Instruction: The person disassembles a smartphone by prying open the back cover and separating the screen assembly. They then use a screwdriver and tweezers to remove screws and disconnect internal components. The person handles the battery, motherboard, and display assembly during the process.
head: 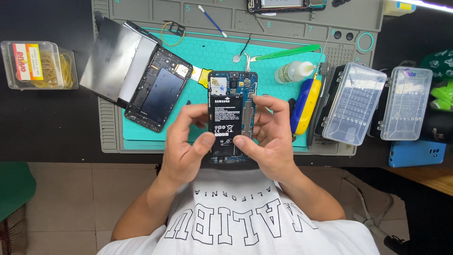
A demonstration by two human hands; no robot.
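- Two bare hands are seen: the left hand (185,137) and the right hand (270,134), both closed around one opened black smartphone with its back cover removed (232,118), held upright above the near edge of the teal rectangular silicone work mat (207,54).
- One black rectangular battery (224,123) fills the phone's middle; a blue circuit board (233,81) is exposed at its far end, and a small grey metal strip lies along its right side under the right thumb.
- One larger dismantled black tablet with a lifted screen panel (137,75) is laid on the mat, left of the phone.
- Two clear plastic hinged tool cases (356,104) are counted on the right of the black counter (47,123).
- One clear plastic box of yellow rubber bands (37,65) sits far left.
- One small white squeeze bottle (293,72) and one green-handled pair of tweezers (283,53) lie beyond the phone.
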